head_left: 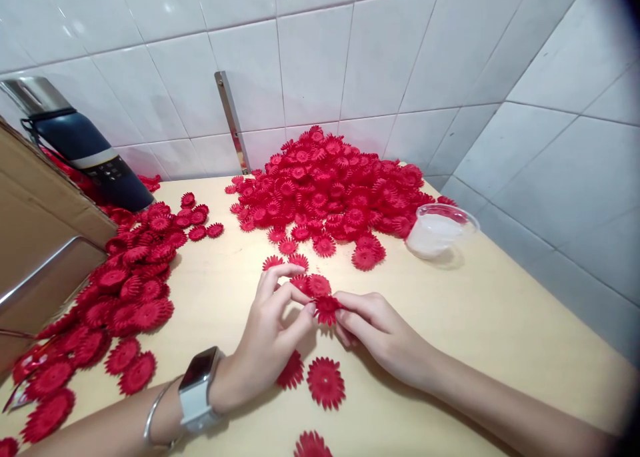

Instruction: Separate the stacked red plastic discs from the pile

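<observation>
"So, what was inside the clear cup [474,221]?"
"Something white [437,229]; it stood beside the flower pile [325,183]. Left hand [273,323] and right hand [393,337] both pinched one red flower [327,310] between them."

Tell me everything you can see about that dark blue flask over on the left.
The flask is a tall cylinder with a smooth, dark blue body, a shiny silver cap that looks like metal, and a dark strap below it. A pale band circles the body, with small light markings beneath, too small to read. The cap is on. It slants in the picture, cap to the upper left, though the wide view may exaggerate this. The cardboard box partly hides it, and red flower pieces lie around its base. No hand touches it.
</observation>
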Action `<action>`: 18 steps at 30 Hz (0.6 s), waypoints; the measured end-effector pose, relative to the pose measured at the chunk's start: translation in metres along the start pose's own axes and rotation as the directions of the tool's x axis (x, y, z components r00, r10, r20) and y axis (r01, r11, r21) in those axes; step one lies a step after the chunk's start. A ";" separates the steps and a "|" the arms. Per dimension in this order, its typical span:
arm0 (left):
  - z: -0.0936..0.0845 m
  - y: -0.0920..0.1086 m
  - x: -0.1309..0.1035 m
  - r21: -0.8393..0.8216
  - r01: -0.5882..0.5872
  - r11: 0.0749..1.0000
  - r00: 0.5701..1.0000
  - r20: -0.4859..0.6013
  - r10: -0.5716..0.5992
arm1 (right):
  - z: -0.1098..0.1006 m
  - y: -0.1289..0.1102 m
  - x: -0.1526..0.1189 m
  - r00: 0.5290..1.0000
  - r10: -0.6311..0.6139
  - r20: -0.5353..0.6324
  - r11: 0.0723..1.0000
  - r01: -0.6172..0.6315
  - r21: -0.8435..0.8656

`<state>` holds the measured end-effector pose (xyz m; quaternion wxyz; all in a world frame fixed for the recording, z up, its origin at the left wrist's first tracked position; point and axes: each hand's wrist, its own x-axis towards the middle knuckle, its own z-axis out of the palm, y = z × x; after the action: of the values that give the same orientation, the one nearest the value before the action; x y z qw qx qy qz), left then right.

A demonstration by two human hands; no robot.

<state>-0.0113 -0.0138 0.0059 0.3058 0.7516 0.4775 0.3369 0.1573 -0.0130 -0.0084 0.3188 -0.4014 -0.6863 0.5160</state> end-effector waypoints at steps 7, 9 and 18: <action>0.001 -0.001 0.001 -0.008 0.008 1.000 1.000 0.009 -0.008 | -0.002 0.001 0.000 0.999 0.039 0.032 0.999 -0.039 0.025; 0.001 -0.002 0.002 -0.014 0.010 1.000 1.000 0.009 -0.010 | -0.002 0.001 0.000 0.999 0.036 0.022 0.999 -0.037 0.020; -0.002 0.001 -0.001 -0.012 -0.045 0.999 0.996 0.082 0.046 | -0.003 0.001 0.002 1.000 -0.009 -0.007 0.997 0.009 -0.076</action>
<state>-0.0123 -0.0149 0.0077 0.3214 0.7737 0.4457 0.3153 0.1594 -0.0099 -0.0086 0.3081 -0.4118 -0.7061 0.4867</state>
